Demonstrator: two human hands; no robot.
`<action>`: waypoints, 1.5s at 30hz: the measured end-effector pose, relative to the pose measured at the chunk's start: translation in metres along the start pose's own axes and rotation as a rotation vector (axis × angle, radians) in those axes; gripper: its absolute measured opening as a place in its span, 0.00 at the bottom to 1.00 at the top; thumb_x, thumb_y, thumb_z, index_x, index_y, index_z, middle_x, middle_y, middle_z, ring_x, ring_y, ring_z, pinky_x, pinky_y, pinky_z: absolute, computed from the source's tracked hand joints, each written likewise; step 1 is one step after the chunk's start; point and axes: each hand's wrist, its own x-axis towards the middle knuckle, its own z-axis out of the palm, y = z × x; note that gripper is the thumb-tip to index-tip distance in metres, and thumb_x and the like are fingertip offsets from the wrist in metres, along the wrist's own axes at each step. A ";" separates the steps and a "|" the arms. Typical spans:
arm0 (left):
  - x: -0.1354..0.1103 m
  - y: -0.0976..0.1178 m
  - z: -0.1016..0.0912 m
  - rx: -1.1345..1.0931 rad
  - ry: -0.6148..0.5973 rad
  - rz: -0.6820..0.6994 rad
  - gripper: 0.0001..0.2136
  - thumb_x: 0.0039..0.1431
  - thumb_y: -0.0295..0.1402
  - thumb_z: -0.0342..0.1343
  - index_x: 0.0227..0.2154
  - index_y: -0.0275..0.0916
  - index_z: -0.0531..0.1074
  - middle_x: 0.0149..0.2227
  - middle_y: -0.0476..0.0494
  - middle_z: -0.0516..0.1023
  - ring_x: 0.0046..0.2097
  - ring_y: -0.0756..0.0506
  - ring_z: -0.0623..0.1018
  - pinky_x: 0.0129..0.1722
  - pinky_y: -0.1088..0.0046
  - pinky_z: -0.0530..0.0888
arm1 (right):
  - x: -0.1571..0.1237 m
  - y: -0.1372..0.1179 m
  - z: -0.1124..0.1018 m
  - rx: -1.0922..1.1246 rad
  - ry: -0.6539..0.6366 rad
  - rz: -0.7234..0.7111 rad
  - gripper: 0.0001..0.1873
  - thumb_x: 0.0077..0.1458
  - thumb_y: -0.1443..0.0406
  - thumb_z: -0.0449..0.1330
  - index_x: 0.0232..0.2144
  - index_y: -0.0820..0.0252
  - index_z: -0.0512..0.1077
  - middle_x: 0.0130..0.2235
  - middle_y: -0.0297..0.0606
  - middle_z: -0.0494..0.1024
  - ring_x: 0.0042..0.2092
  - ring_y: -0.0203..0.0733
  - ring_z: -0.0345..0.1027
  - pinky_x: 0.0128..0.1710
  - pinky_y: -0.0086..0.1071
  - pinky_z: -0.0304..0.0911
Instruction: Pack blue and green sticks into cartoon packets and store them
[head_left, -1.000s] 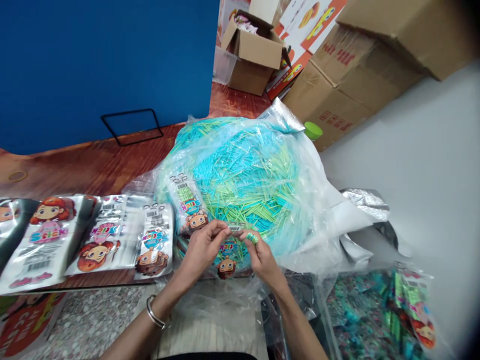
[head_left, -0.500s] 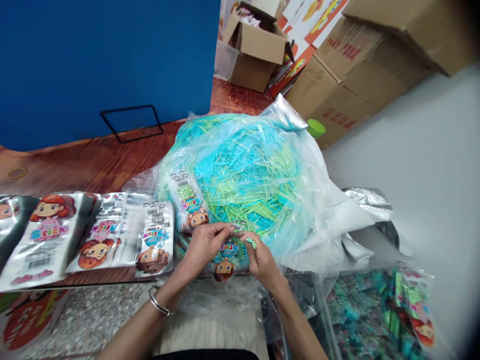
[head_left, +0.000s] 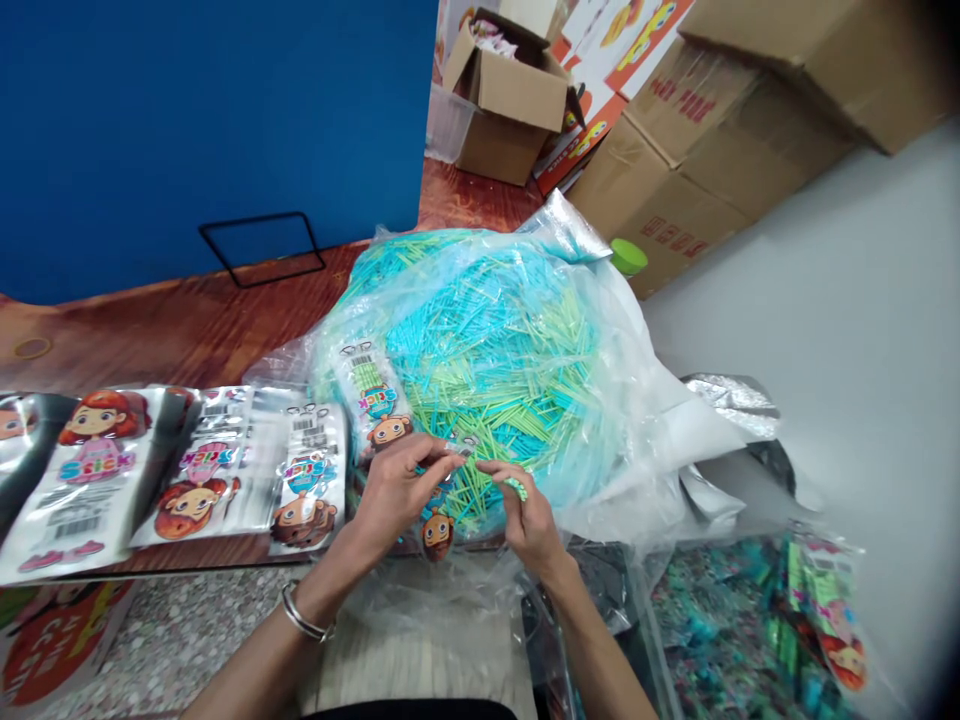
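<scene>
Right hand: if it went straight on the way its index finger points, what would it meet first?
The right hand would probably meet the left hand first, though the depth between them is unclear.

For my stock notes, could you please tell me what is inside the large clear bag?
The bag holds blue and green sticks; what lies beneath the top layer is covered.

A blue panel (head_left: 210, 130) stands left — black wire frame (head_left: 253, 220) at its foot — cartons (head_left: 697, 165) stacked right.

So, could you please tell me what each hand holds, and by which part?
The left hand pinches a small bag by its upper end; the curled right hand holds green sticks, ends showing, held part hidden.
</scene>
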 end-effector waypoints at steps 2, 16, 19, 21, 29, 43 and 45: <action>0.000 0.001 -0.002 0.017 -0.009 0.063 0.07 0.56 0.35 0.55 0.27 0.37 0.72 0.25 0.50 0.76 0.28 0.52 0.73 0.30 0.77 0.68 | 0.001 0.001 -0.003 -0.022 -0.005 0.000 0.11 0.62 0.70 0.42 0.44 0.54 0.59 0.47 0.45 0.72 0.52 0.41 0.66 0.49 0.43 0.64; 0.000 0.004 0.003 0.154 -0.065 0.265 0.09 0.60 0.35 0.51 0.29 0.37 0.73 0.26 0.46 0.77 0.30 0.50 0.75 0.32 0.74 0.69 | -0.001 0.010 -0.020 -0.150 -0.039 -0.050 0.13 0.61 0.70 0.43 0.47 0.55 0.59 0.49 0.46 0.71 0.54 0.42 0.64 0.52 0.44 0.63; 0.001 0.002 0.002 0.173 -0.069 0.272 0.09 0.60 0.35 0.51 0.29 0.37 0.73 0.26 0.46 0.77 0.30 0.50 0.75 0.32 0.74 0.69 | -0.001 0.011 -0.019 -0.155 -0.045 -0.055 0.13 0.61 0.70 0.43 0.47 0.55 0.58 0.49 0.46 0.71 0.53 0.43 0.65 0.51 0.44 0.63; 0.001 0.001 0.002 0.176 -0.075 0.278 0.09 0.60 0.35 0.51 0.29 0.37 0.73 0.26 0.46 0.77 0.30 0.50 0.75 0.32 0.75 0.68 | -0.001 0.011 -0.018 -0.157 -0.047 -0.055 0.13 0.61 0.70 0.43 0.47 0.55 0.58 0.49 0.46 0.71 0.53 0.43 0.65 0.51 0.44 0.63; 0.000 -0.004 0.005 0.212 -0.081 0.330 0.10 0.60 0.35 0.51 0.29 0.36 0.72 0.26 0.46 0.77 0.29 0.49 0.75 0.32 0.74 0.68 | -0.001 0.011 -0.017 -0.148 -0.057 -0.047 0.14 0.61 0.72 0.43 0.47 0.55 0.58 0.49 0.46 0.70 0.54 0.42 0.64 0.51 0.43 0.63; -0.003 -0.005 0.012 0.188 -0.073 0.430 0.07 0.60 0.33 0.51 0.30 0.36 0.71 0.26 0.47 0.77 0.29 0.51 0.73 0.31 0.75 0.68 | 0.035 -0.047 -0.036 0.489 0.323 0.365 0.09 0.62 0.62 0.46 0.40 0.55 0.64 0.43 0.39 0.76 0.45 0.44 0.72 0.45 0.42 0.67; -0.003 -0.003 0.014 0.179 -0.076 0.448 0.07 0.60 0.32 0.51 0.29 0.36 0.71 0.25 0.47 0.76 0.28 0.51 0.73 0.30 0.75 0.68 | 0.044 -0.056 -0.044 0.450 0.248 0.358 0.09 0.61 0.61 0.48 0.40 0.55 0.66 0.42 0.38 0.77 0.45 0.43 0.71 0.45 0.40 0.65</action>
